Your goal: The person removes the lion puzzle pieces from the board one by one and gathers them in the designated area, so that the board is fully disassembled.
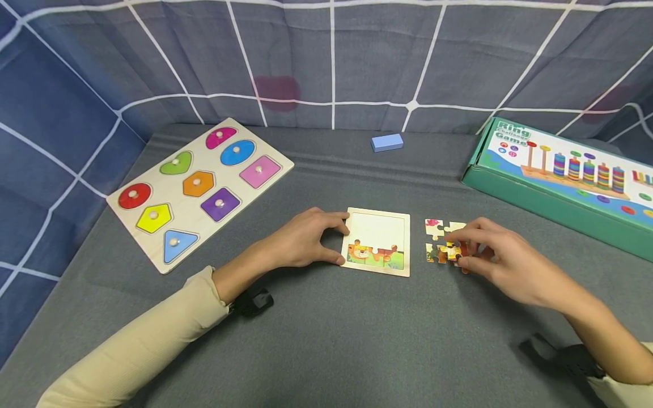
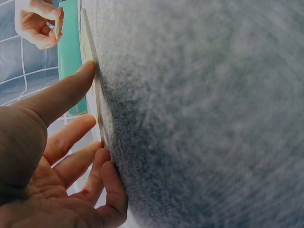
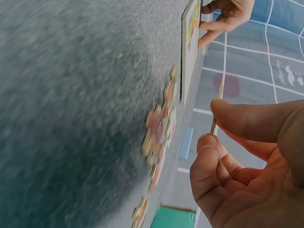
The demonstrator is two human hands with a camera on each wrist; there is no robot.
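A square wooden puzzle board (image 1: pixel 378 222) lies on the cloth, its lower part filled with joined pieces showing an orange animal and grass. My left hand (image 1: pixel 308 238) rests at the board's left side, thumb and fingers spread apart and touching its edge. Between thumb and fingertips, my right hand (image 1: pixel 502 263) pinches a thin jigsaw piece (image 3: pixel 216 109), seen edge-on in the right wrist view and lifted off the cloth. Loose jigsaw pieces (image 1: pixel 434 228) lie just right of the board, some partly hidden under the right hand.
On the left lies a wooden peg board (image 1: pixel 200 208) with coloured shapes. A blue block (image 1: pixel 387 143) sits at the back near the checked curtain (image 1: pixel 367 62). At the right stands a green game box (image 1: pixel 551 204). Grey cloth (image 1: pixel 326 340) covers the surface.
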